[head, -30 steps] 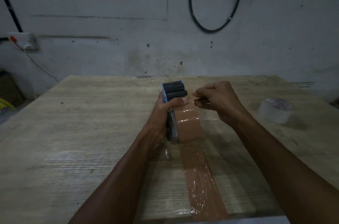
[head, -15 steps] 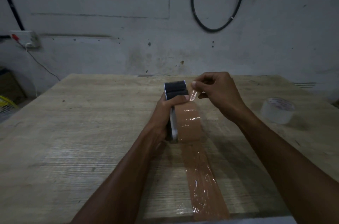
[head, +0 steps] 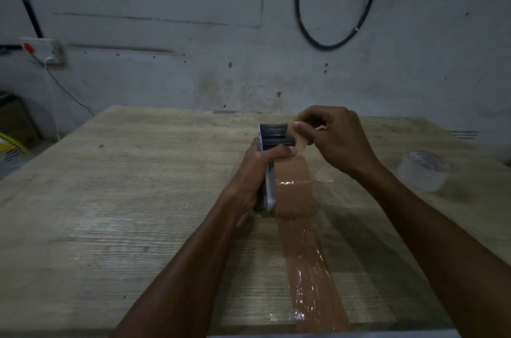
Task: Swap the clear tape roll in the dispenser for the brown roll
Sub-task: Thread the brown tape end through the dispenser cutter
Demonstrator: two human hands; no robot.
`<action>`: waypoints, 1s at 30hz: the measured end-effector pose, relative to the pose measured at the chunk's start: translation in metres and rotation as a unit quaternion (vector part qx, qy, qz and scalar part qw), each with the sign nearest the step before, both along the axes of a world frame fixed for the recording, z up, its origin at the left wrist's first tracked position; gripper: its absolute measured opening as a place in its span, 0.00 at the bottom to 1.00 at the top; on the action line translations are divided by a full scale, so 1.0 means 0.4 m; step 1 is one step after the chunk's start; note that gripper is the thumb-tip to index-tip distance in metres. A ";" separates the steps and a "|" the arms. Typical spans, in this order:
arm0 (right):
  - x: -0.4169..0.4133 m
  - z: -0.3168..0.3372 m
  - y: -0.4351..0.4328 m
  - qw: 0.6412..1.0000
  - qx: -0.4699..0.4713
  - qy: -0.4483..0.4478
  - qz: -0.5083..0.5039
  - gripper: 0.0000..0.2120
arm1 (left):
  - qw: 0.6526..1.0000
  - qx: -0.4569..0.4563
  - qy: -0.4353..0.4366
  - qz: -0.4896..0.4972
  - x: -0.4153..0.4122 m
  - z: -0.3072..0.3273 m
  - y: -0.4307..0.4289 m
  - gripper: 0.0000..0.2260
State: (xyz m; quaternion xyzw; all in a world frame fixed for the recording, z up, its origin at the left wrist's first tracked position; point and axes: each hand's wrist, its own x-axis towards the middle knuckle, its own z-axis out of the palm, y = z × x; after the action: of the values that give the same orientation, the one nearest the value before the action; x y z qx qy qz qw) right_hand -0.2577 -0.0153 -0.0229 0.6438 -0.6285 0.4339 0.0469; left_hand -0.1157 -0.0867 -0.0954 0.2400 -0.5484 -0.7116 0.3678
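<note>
While a black cable loop [head: 331, 33] hangs on the stained grey wall [head: 166, 5] and a white socket box [head: 45, 50] with a thin wire sits at the far left, the wooden table [head: 124, 199] carries little: the clear tape roll [head: 423, 170] lies flat near the right edge, well apart from both hands, and a long shiny strip of brown tape [head: 309, 277] is stuck along the tabletop from the near edge up to the dispenser. Nothing lies between the hands and the clear roll.

The dispenser [head: 273, 135] stands upright near the middle of the table, its dark front rollers facing away and a pale side plate showing on the left. The brown roll [head: 294, 191] sits in it, edge-on to the camera, glossy with a light streak across its face, its underside meeting the stuck strip.

The left hand [head: 257, 171] wraps the dispenser's body from the left, its grip closed on the frame, thumb laid across the top of the brown roll. The right hand [head: 331, 138] hovers just right of the rollers, wrist raised, its grip pinched shut on the free end of the brown tape, which rises from the roll to the fingertips. Both forearms reach in from the near edge.
</note>
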 end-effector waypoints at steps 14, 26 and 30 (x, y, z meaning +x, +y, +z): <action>-0.040 -0.004 0.005 0.999 0.014 -0.032 0.025 0.04 | 0.995 -0.087 -0.041 -0.005 0.010 0.015 0.016 0.30; -0.045 0.028 0.018 0.994 0.052 -0.093 0.039 0.05 | 0.996 -0.081 -0.016 0.014 0.015 0.021 0.025 0.32; -0.055 0.062 0.026 0.996 0.059 -0.062 0.031 0.07 | 0.996 -0.084 -0.008 0.008 0.014 0.024 0.030 0.33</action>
State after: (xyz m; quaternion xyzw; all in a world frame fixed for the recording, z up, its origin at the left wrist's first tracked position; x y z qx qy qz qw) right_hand -0.2797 -0.0050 0.0020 0.6366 -0.6343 0.4364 -0.0443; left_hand -0.1099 -0.0747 -0.0858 0.2182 -0.6071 -0.6585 0.3876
